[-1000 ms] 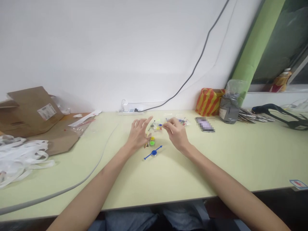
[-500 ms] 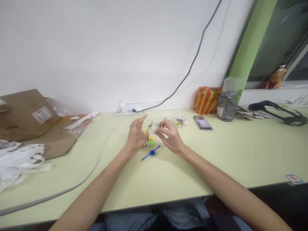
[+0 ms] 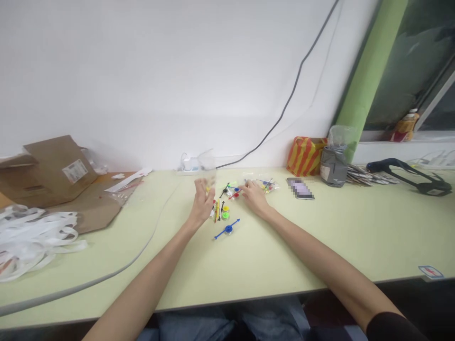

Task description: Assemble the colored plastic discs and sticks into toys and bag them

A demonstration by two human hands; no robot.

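Observation:
My left hand (image 3: 202,201) is closed on a clear plastic bag (image 3: 208,163), which stands up above its fingers. Over to the right, my right hand (image 3: 255,196) rests low on the table with bent fingers a little apart, touching a small group of spinners. In that group are a black-and-green spinner (image 3: 225,190) and a red spinner (image 3: 235,194). A blue arrow spinner (image 3: 228,229) lies nearer me. Between the hands sit a yellow disc (image 3: 226,209), a green disc (image 3: 225,216) and several loose arrows (image 3: 218,210).
A clear bag of coloured pieces (image 3: 272,184) lies behind my right hand. Further right are a phone (image 3: 300,188), a striped bag (image 3: 305,156) and a grey pouch (image 3: 333,166). Cardboard (image 3: 53,166), white straps (image 3: 39,237) and a grey cable (image 3: 142,246) occupy the left.
My hands have moved apart. The clear bag, earlier bunched between them, is now raised in my left hand. My right hand has lowered onto the spinners, which now show on the table.

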